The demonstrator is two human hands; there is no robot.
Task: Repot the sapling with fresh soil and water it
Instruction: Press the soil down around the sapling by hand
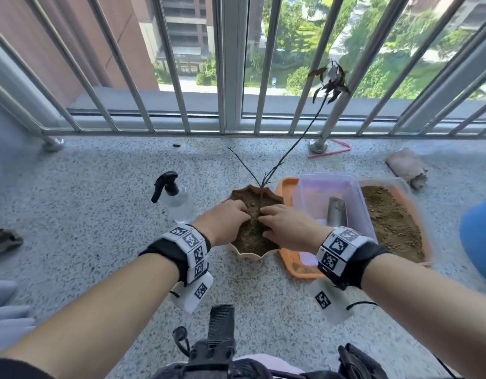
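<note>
Spray bottle left of pot. Tray right of pot, holding tub and soil.

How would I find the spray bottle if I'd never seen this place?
Start at the flower pot with soil in the middle of the speckled floor. Look just beside it, on the left hand side. The spray bottle is clear, with a black trigger top; nothing else nearby is see-through and upright.

The sapling stood in a scallop-edged pot filled with brown soil, its thin dark stem leaning right, wilted leaves at the tip. A clear spray bottle with black trigger stood just left of the pot.
</note>
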